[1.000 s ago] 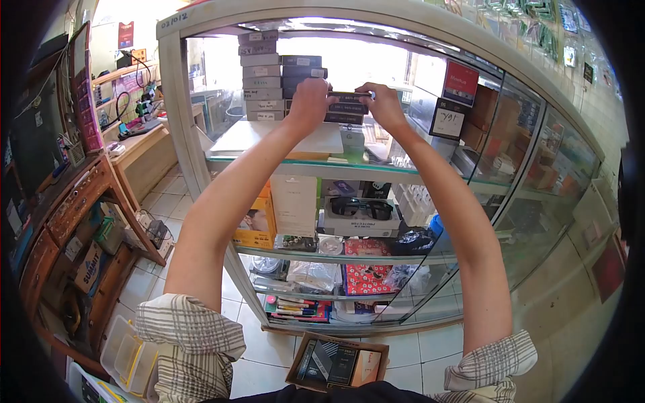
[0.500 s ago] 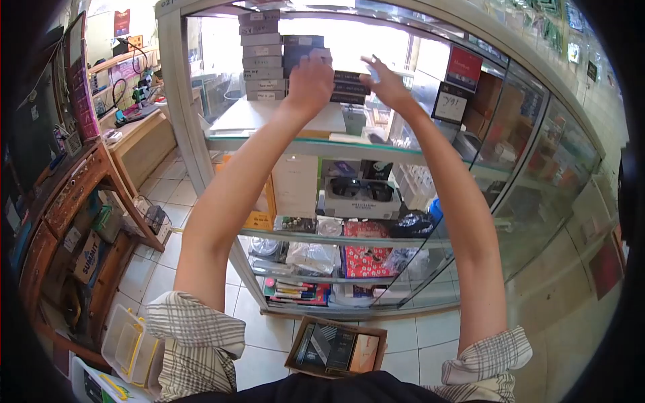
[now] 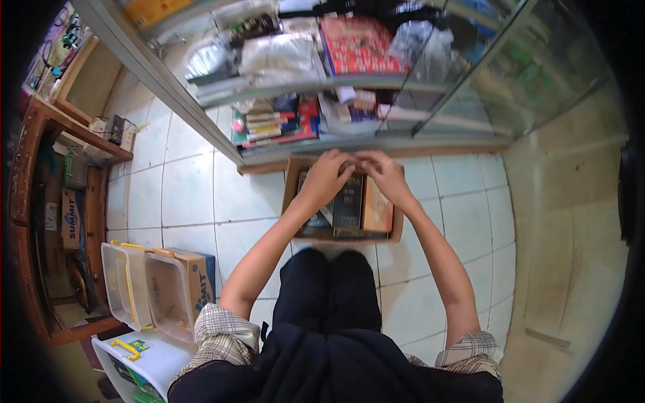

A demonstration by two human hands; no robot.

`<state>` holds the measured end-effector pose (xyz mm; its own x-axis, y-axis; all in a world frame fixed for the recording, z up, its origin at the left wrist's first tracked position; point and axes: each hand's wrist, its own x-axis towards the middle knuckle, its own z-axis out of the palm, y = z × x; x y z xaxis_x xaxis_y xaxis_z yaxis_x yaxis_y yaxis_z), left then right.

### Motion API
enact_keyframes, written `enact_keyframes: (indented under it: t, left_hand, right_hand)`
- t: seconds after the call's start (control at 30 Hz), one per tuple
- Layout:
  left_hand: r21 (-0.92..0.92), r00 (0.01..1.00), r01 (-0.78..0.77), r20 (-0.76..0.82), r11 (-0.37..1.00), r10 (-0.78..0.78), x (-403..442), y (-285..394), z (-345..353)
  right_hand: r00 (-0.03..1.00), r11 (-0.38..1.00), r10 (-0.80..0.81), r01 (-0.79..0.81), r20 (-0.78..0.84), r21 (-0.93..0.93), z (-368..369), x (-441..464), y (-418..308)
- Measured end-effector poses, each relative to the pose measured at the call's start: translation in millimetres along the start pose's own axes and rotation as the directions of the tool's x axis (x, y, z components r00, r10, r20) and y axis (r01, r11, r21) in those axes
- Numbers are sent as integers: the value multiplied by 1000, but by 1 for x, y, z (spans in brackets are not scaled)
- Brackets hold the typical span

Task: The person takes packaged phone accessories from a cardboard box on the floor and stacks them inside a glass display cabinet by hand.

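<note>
Cardboard box (image 3: 291, 185): sitting on the tiled floor (image 3: 248, 201) just in front of the glass cabinet (image 3: 158, 79), with both our arms stretching over it.
Left hand (image 3: 326, 178): hovering at the box's far side, fingers half bent and pointing toward the other hand; whether they are gripping anything, we cannot tell.
Right hand (image 3: 385, 176): curving inward opposite, fingertips meeting or nearly meeting the left's; its hold, too, is staying hidden from us.
Contents: a black box (image 3: 348, 209) is lying beside an orange box (image 3: 377, 213).
Box walls: we are working best by keeping both wrists clear of the rim and pressing lightly, so neighbouring boxes are not catching.
Lettering: pale print is showing on the black box, too blurred for us to read.
Summit carton (image 3: 69, 221): standing inside the wooden cabinet (image 3: 27, 168), displaying "SUMMIT".
Second carton (image 3: 197, 279): standing beside plastic containers (image 3: 124, 295), showing part of seemingly the same word.
</note>
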<state>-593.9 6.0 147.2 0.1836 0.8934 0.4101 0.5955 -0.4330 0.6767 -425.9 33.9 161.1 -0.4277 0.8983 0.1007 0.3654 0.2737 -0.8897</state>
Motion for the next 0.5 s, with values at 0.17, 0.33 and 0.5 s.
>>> enact_keyframes:
  t: [0.17,0.33,0.5]
  left_hand:
    - [119,756,541,364,832,-544,-109,-57,74]
    - [368,446,615,567,698,-692,-141,-66,105]
    - [294,401,706,584,644,-706,-151,-75,136]
  right_hand:
    - [890,862,429,-354,151,-364,35,-93,117]
    - [742,632,662,-474,110,-613,56,-119,150]
    - [634,524,773,-633,6,-570,75,-114,179]
